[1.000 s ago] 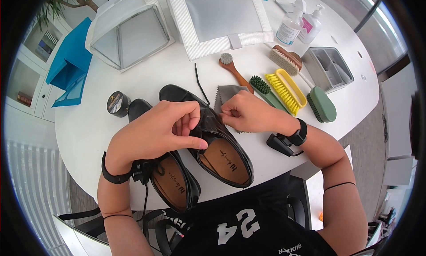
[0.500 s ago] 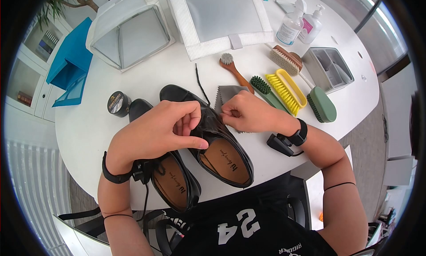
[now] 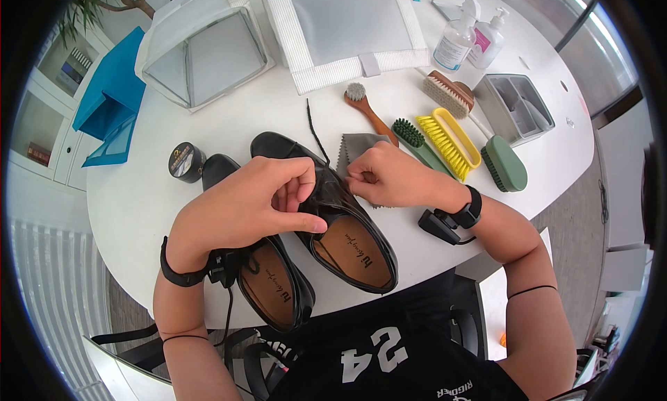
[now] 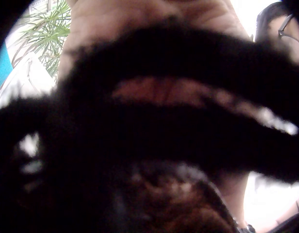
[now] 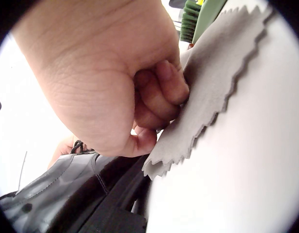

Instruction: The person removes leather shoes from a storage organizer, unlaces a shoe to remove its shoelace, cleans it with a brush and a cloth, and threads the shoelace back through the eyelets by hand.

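Observation:
Two black lace-up shoes, a left one (image 3: 272,283) and a right one (image 3: 354,252), lie side by side with brown insoles showing. Over them my left hand (image 3: 240,203) rests with loosely curled fingers and its thumb apart; I see nothing held. Its wrist view is mostly dark. My right hand (image 3: 399,179) stays beside the right shoe at a grey zigzag-edged cloth (image 3: 354,147), fingers loosely curled, no object visible between thumb and fingers. In the right wrist view this hand (image 5: 110,82) overlaps the cloth (image 5: 207,82), near a shoe (image 5: 47,189). A black lace (image 3: 314,131) trails forward.
A round tin (image 3: 186,162) stands left of the shoes. Right of the cloth lie a wooden brush (image 3: 368,111), a yellow brush (image 3: 458,147) and a green brush (image 3: 509,166). Farther back are a grey divided box (image 3: 514,109), two bottles and white cases (image 3: 208,61).

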A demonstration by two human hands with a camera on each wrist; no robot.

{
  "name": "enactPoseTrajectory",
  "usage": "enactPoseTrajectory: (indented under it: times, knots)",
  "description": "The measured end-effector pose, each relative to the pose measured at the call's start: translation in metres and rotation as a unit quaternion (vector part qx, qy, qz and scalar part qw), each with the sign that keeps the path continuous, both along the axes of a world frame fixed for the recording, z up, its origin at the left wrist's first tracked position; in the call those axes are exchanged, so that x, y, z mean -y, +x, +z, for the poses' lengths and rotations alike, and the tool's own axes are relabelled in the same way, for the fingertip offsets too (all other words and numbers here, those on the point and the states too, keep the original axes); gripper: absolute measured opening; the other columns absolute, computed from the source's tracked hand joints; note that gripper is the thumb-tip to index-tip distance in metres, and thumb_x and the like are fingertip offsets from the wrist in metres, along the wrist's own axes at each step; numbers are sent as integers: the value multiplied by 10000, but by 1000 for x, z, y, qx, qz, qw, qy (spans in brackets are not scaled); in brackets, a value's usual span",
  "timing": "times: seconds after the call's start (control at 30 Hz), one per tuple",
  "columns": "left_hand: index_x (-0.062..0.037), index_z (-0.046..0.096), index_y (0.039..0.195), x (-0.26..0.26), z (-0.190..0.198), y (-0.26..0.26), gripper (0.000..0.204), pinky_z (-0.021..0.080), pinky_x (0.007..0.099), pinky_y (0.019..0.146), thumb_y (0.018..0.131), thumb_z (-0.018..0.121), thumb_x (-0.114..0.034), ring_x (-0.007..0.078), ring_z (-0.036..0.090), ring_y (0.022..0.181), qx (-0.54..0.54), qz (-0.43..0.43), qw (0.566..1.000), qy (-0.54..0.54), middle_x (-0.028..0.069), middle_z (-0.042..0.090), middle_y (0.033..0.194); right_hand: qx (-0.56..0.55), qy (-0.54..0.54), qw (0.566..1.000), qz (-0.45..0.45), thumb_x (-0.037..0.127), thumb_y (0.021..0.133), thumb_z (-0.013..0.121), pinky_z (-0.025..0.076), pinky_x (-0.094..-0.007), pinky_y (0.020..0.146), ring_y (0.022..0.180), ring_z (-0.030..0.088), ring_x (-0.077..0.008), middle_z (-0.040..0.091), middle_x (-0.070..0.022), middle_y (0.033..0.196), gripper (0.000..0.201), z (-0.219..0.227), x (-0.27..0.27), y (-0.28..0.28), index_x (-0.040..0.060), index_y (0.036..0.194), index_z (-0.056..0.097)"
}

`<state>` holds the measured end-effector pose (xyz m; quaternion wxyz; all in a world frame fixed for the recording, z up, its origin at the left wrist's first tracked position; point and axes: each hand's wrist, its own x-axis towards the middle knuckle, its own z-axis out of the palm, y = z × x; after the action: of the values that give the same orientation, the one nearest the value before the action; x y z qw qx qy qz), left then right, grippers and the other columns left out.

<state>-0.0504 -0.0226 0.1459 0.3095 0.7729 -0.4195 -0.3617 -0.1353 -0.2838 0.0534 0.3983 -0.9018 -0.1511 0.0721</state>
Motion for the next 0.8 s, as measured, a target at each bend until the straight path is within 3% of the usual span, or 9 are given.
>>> enactPoseTrajectory:
  times: [0.8]
  knots:
    - [-66, 540, 894, 0, 0, 0, 482, 449, 278, 632, 875, 958, -304, 104, 548, 683, -2, 0, 1000, 0, 1, 578, 744, 19, -6, 1000, 4, 106, 942, 692, 509, -425, 575, 518, 628, -337, 597, -158, 545, 339, -4, 1, 1, -13, 632, 624]
